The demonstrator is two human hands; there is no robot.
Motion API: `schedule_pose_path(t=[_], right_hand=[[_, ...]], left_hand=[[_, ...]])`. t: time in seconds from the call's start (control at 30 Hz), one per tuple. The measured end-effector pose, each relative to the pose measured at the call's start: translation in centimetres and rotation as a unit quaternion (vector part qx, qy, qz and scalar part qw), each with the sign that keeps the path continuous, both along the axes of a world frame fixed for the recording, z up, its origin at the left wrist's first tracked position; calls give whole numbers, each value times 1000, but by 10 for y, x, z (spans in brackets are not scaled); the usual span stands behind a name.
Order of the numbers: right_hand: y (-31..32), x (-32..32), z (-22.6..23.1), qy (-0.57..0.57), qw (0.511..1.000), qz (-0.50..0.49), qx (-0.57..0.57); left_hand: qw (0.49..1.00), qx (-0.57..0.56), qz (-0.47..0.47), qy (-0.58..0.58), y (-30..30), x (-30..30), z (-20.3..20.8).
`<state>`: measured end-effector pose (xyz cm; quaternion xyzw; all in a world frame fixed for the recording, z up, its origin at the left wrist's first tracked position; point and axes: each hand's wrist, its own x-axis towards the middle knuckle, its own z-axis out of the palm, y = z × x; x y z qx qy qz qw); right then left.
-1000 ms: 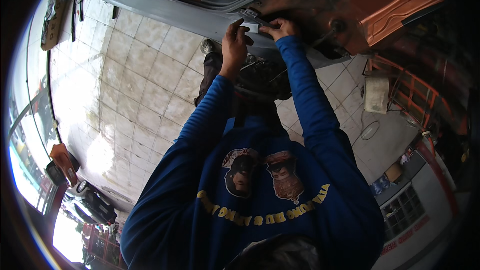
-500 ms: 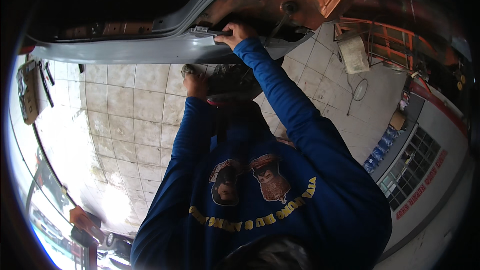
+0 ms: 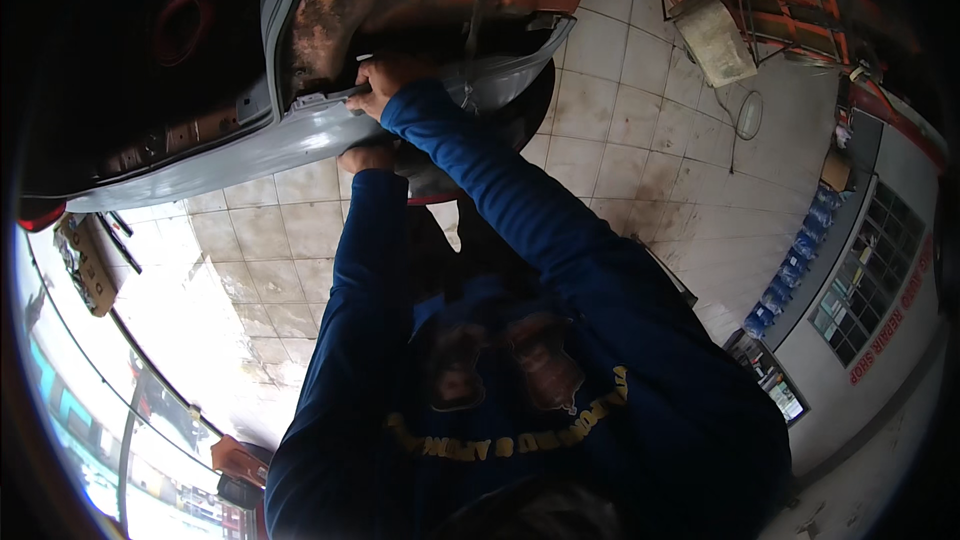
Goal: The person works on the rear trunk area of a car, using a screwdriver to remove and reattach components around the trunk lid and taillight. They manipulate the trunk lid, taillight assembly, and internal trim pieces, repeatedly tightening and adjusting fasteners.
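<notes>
Under the grey car body panel [image 3: 250,145], both of the person's hands work at its curved lower edge, where the panel meets a rusty orange underside [image 3: 400,0]. At that edge the right hand [image 3: 385,80] is closed in a fist around a small dark tool or trim piece [image 3: 335,95] that lies along the lip; what exactly it is cannot be told. Just below, the left hand [image 3: 368,155] presses against the panel's underside, fingers hidden by the sleeve and the shadow, so whether it grips anything cannot be told. Both arms wear blue sleeves and rise from the lower part of the view, the right one crossing above the left.

Beside the hands, a dark wheel [image 3: 520,110] sits close on the right, leaving little room there. To the left, the panel's edge sweeps away over a tiled floor [image 3: 620,130] that lies well apart from it, giving open space beneath. A flat brown board [image 3: 88,270] lies on the tiles at far left, and a pale slab [image 3: 718,40] rests near an orange frame [image 3: 790,0] at upper right.
</notes>
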<state>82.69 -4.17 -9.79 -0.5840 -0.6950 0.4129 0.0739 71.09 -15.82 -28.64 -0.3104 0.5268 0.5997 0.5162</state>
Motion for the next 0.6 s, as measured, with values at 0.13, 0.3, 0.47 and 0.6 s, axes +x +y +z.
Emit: schedule_pose_path(t=[0.13, 0.3, 0.47, 0.6], right_hand=[[5, 5, 2, -42, 998, 48, -1], [-9, 36, 2, 79, 980, 7, 182], [-58, 181, 5, 287, 844, -407, 200], [-12, 282, -52, 233, 886, -291, 275]], left_hand=[[1000, -13, -18, 12, 3, 7, -5], [998, -21, -46, 26, 2, 13, -5], [997, -33, -53, 39, -2, 6, -3], [996, -42, -68, 43, 0, 5, -3]])
